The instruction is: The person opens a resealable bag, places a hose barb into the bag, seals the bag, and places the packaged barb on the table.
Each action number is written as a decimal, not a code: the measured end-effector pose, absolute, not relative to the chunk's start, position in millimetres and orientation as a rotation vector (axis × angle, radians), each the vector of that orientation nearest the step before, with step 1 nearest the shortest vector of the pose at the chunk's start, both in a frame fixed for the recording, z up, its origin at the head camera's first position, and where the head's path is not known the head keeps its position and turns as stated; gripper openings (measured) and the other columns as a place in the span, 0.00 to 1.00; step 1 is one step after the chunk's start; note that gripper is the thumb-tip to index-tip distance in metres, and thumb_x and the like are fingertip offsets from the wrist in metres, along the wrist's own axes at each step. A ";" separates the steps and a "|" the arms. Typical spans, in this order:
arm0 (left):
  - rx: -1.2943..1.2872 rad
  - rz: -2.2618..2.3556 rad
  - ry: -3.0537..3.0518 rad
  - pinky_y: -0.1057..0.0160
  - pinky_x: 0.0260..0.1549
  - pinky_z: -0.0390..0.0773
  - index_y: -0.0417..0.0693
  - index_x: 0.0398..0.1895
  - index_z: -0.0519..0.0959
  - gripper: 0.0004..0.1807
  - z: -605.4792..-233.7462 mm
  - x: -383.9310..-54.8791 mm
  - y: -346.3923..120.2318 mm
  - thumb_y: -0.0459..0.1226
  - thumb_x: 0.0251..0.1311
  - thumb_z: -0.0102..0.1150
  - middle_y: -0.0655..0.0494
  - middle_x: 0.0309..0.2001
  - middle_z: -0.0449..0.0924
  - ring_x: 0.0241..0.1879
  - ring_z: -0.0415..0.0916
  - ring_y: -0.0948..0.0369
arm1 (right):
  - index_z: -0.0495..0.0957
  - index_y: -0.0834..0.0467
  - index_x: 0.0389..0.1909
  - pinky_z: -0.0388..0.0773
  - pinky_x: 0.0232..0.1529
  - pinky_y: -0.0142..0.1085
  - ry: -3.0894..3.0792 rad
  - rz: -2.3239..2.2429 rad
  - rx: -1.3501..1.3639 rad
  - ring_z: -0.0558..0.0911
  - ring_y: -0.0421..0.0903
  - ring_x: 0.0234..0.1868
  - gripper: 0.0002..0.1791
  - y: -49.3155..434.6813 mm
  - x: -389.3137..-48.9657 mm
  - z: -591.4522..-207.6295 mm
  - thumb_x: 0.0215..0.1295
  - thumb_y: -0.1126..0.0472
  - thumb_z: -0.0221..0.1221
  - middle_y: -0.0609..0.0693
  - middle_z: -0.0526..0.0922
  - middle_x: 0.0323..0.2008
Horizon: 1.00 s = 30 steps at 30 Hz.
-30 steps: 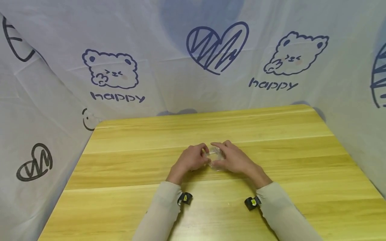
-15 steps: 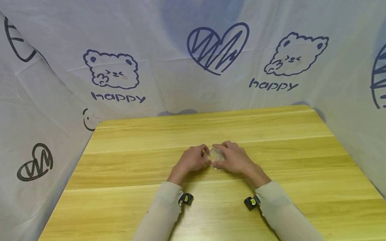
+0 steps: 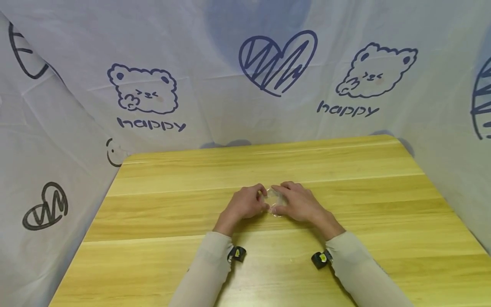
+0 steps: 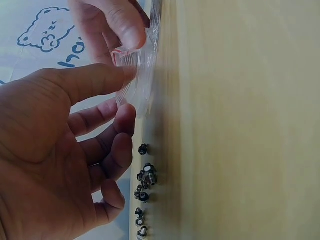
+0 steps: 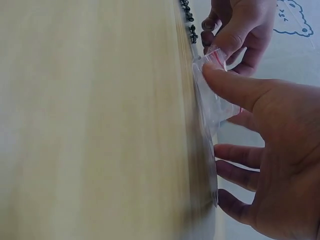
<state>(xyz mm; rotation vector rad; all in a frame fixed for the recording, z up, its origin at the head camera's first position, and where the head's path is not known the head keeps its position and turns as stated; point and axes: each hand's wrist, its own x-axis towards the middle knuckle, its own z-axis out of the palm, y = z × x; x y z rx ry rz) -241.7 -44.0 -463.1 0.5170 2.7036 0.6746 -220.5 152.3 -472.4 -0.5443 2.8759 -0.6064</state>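
A small clear zip-lock bag (image 3: 273,200) with a red line along its mouth is held between both hands, close to the tabletop. My left hand (image 3: 245,202) pinches one side of the mouth with thumb and forefinger, its other fingers loosely bent. On the opposite side, my right hand (image 3: 301,202) grips the bag's edge between thumb and forefinger. The mouth looks spread apart in the right wrist view, where the bag (image 5: 206,107) lies along the table. Several small black-and-silver metal parts (image 4: 146,175) sit on the table under the left hand, hidden in the head view.
The wood-grain table (image 3: 161,179) extends around both hands. A white cloth (image 3: 215,98) printed with bears and hearts hangs behind it and at both sides. Each sleeve cuff has a black wrist camera (image 3: 238,253).
My right hand has shifted very slightly to the right, and the bag's mouth looks rounder and wider. The left hand has hardly moved.
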 end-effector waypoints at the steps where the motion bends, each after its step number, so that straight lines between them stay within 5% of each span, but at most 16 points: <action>1: 0.520 0.685 2.705 0.63 0.31 0.73 0.53 0.49 0.76 0.17 -462.8 -241.9 -44.0 0.48 0.60 0.63 0.60 0.31 0.78 0.28 0.74 0.63 | 0.67 0.49 0.69 0.66 0.56 0.59 2.878 -0.602 -0.545 0.69 0.57 0.64 0.39 152.6 -220.2 -472.3 0.59 0.38 0.63 0.56 0.69 0.66; 6: 0.536 0.728 2.716 0.63 0.32 0.72 0.53 0.48 0.76 0.16 -461.8 -242.9 -44.2 0.47 0.60 0.63 0.61 0.32 0.77 0.29 0.73 0.63 | 0.69 0.52 0.67 0.66 0.57 0.60 2.882 -0.582 -0.550 0.69 0.58 0.66 0.38 152.8 -219.2 -471.8 0.58 0.40 0.64 0.57 0.69 0.67; 15: 0.543 0.718 2.709 0.61 0.35 0.71 0.52 0.50 0.77 0.18 -461.5 -242.0 -41.8 0.47 0.59 0.64 0.61 0.33 0.76 0.30 0.72 0.63 | 0.58 0.44 0.74 0.64 0.59 0.61 2.843 -0.677 -0.542 0.68 0.58 0.66 0.45 151.6 -218.6 -470.0 0.58 0.33 0.60 0.56 0.68 0.66; 30: 0.514 0.754 2.703 0.60 0.37 0.75 0.55 0.49 0.79 0.12 -463.0 -242.5 -43.5 0.46 0.64 0.58 0.61 0.35 0.80 0.32 0.75 0.63 | 0.65 0.51 0.70 0.63 0.63 0.60 2.830 -0.665 -0.577 0.66 0.61 0.68 0.34 158.8 -218.2 -471.5 0.68 0.40 0.54 0.59 0.66 0.69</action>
